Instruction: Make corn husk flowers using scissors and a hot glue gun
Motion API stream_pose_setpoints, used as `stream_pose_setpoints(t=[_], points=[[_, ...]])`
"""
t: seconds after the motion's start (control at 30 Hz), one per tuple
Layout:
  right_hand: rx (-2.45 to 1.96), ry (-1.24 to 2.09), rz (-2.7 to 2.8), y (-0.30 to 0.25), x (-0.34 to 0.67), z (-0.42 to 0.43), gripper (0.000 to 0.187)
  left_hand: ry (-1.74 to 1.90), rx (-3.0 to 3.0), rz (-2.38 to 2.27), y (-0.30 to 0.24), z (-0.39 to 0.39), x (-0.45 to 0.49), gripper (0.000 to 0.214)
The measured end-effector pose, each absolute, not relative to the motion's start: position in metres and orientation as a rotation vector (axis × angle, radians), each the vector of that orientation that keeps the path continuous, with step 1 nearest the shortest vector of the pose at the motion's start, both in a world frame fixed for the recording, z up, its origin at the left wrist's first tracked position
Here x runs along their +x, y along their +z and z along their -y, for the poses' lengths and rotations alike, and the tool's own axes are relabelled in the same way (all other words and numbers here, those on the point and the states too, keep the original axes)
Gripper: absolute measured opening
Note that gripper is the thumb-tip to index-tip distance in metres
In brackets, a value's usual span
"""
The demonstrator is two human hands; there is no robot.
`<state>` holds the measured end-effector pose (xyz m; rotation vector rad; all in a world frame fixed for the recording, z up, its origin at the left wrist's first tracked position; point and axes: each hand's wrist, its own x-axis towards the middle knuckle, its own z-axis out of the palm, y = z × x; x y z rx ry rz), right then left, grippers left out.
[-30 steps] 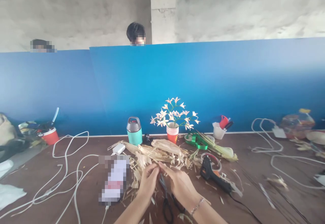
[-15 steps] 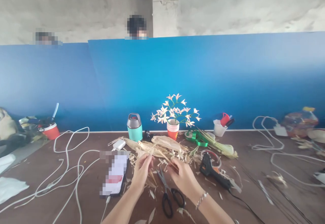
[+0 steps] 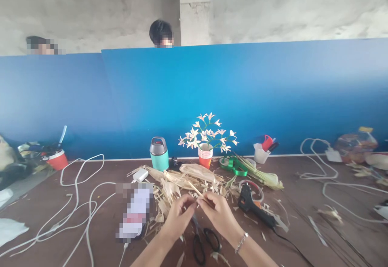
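Observation:
My left hand (image 3: 182, 215) is closed in a pinch over the table, its fingertips meeting those of my right hand; what it pinches is too small to make out. My right hand (image 3: 218, 212), with a bracelet at the wrist, is closed on a thin pale stick (image 3: 195, 188) that slants up to the left. Black-handled scissors (image 3: 198, 247) lie beneath both hands, blades partly covered. Just beyond are dry corn husks (image 3: 200, 173) and small cut pale flowers (image 3: 212, 186). Pale flowers on green stems (image 3: 206, 133) stand in a stack of paper cups (image 3: 205, 156).
A phone (image 3: 135, 212) on a cable lies left, near a teal flask (image 3: 159, 156). To the right are a black glue gun (image 3: 256, 206), green ribbon (image 3: 238, 166) and a white cup (image 3: 260, 154) of tools. White cables (image 3: 87, 218) loop at left. Two people's heads show above the blue partition (image 3: 194, 89).
My left hand has moved right and down, from apart to touching my right hand's fingertips. The pale piece that stuck up from its fingers no longer shows. The view has shifted slightly.

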<state>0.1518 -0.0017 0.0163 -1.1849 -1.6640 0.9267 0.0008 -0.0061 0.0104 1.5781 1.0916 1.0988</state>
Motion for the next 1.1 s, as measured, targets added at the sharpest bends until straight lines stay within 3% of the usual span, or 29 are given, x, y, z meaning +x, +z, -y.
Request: stream_pose_setpoints(t=[0.23, 0.6, 0.77, 0.97, 1.1], points=[[-1.171, 0.941, 1.638, 0.02, 0.151, 0.001, 0.032, 1.2, 1.529, -1.128, 0.012, 0.006, 0.001, 0.026], [-1.008, 1.445, 1.588, 0.014, 0.151, 0.0, 0.04, 1.268, 1.415, -1.099, 0.0, 0.0, -0.005, 0.02], [-0.987, 1.067, 1.811, 0.01, 0.149, 0.001, 0.038, 1.322, 1.3, -1.171, -0.001, 0.002, 0.001, 0.017], [-1.2, 0.508, 2.174, 0.005, 0.147, 0.008, 0.064, 1.414, 1.169, -1.188, -0.005, 0.001, 0.006, 0.017], [-1.419, 0.258, 2.318, 0.002, 0.141, 0.009, 0.07, 1.401, 1.112, -1.178, -0.006, 0.0, 0.008, 0.019]])
